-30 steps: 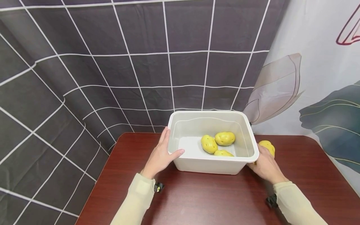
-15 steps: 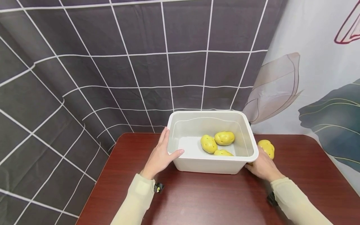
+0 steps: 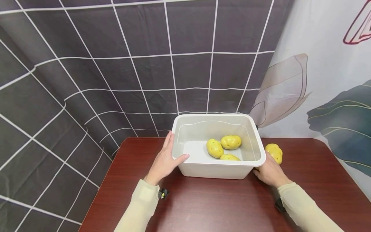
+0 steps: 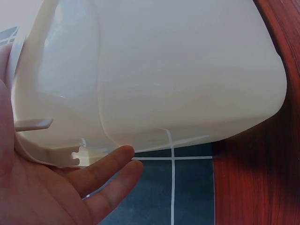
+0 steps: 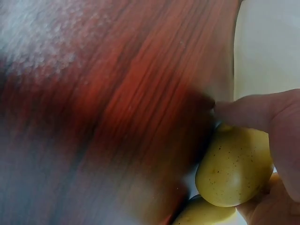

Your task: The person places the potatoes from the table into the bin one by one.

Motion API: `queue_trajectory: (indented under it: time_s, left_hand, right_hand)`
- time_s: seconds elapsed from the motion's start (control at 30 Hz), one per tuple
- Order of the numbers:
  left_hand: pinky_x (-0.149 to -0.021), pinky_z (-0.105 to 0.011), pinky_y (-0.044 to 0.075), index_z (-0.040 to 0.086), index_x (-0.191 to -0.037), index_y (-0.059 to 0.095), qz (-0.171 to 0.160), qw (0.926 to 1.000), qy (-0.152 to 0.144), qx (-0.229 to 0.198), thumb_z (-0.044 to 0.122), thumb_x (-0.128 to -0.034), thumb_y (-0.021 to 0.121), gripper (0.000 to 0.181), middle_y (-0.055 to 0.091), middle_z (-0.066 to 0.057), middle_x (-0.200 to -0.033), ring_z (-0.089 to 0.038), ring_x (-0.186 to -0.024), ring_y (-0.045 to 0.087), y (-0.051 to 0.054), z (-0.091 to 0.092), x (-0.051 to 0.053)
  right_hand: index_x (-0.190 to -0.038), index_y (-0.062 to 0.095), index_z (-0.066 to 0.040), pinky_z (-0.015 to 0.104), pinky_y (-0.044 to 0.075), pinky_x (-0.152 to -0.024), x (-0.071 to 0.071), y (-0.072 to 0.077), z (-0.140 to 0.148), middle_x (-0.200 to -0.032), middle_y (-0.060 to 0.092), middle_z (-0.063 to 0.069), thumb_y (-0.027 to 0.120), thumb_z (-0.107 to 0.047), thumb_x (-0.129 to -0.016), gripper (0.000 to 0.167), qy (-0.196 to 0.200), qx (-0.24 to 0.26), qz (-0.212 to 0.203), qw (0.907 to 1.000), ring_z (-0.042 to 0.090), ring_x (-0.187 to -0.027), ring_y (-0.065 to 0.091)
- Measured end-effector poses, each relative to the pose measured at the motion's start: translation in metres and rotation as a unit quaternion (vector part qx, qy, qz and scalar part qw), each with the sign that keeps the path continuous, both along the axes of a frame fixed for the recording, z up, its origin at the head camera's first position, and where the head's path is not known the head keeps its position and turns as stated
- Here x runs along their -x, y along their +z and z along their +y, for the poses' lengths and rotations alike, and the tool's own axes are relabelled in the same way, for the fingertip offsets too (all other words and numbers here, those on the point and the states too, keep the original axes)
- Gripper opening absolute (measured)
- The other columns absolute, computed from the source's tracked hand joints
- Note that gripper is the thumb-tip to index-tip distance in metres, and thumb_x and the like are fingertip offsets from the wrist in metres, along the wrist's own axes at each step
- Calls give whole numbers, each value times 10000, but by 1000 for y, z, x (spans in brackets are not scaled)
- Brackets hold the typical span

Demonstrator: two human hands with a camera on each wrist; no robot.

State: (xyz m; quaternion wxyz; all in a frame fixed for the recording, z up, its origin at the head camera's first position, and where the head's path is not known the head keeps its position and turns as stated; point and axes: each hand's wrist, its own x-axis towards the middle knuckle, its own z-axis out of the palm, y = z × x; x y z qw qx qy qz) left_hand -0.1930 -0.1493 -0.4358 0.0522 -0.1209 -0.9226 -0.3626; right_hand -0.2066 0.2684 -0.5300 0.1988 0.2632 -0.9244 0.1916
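A white plastic bin (image 3: 214, 170) stands on the table with several yellow potatoes inside, such as one potato (image 3: 215, 148) at its middle. My left hand (image 3: 163, 164) rests on the bin's left front corner, thumb over the rim; its fairly straight fingers (image 4: 105, 171) lie along the outside in the left wrist view. Beside the bin's right wall, my right hand (image 3: 271, 171) grips a potato (image 5: 234, 171) between thumb and fingers, mostly hidden in the head view. Another potato (image 3: 273, 153) lies just beyond this hand; part of a potato (image 5: 206, 213) shows below the gripped one.
The reddish-brown wooden table (image 3: 203, 206) extends around the bin. Behind it hangs a dark cloth (image 3: 191, 71) with white grid lines, and a pale leaf-patterned cloth (image 3: 327, 71) hangs at the right.
My right hand and sleeve have shifted slightly left, towards the bin, uncovering more of the potato beyond them. The left hand keeps its place on the bin.
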Motion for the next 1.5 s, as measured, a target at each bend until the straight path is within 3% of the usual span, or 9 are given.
queue_trajectory:
  time_s: [0.17,0.37,0.63,0.73,0.97,1.3,1.5]
  left_hand:
    - [-1136,-483,342,104,-1622,141,-49,10000,14,10,612,-880,674,1045,55,61,-1687,-242,-1469,319,0,0,1]
    - [-1139,-486,337,118,-1624,136,-69,10000,24,6,611,-879,675,1044,53,65,-1688,-241,-1472,314,-1,0,1]
    - [-1139,-482,337,115,-1623,144,-88,10000,31,-10,620,-878,671,1044,58,76,-1686,-235,-1469,318,-2,0,0]
    - [-1137,-489,337,104,-1622,148,-43,10000,19,-26,619,-878,672,1045,62,59,-1687,-241,-1469,319,-2,-1,0]
    - [-1138,-481,338,95,-1620,145,-57,10000,-11,-65,638,-877,658,1053,54,72,-1686,-232,-1465,325,-2,-1,1]
    - [-1121,-503,356,69,-1614,163,111,9999,-49,-106,593,-879,687,1044,82,23,-1687,-272,-1449,359,-2,0,0]
    - [-1128,-496,349,85,-1618,153,27,9999,-36,-103,597,-884,679,1038,68,47,-1687,-262,-1453,351,-2,0,1]
  right_hand:
    - [-880,668,-49,601,403,-932,-1,-1,0,-1015,633,219,810,112,-557,388,90,-162,179,9997,470,-1016,541]
    - [-841,666,-80,592,400,-931,-2,-1,-2,-1013,642,221,781,146,-569,372,190,-228,287,9991,465,-1011,542]
    - [-989,664,-2,586,376,-967,-7,-2,-1,-1077,629,240,848,117,-564,478,-32,-122,-47,9999,468,-1068,521]
    - [-1095,627,51,581,366,-975,-9,-3,-1,-1122,602,270,884,78,-559,595,-89,-47,-47,9999,477,-1095,506]
    - [-1182,578,58,586,368,-974,-14,-2,-2,-1182,563,292,924,49,-549,722,-202,57,-21,9998,490,-1120,492]
    - [-1237,549,53,642,428,-903,-18,4,-4,-1213,535,306,924,-1,-612,731,-482,63,-295,9984,490,-1132,474]
    - [-1207,577,36,619,379,-956,-16,7,-3,-1168,573,280,920,-13,-616,685,-395,253,-346,9983,490,-1103,497]
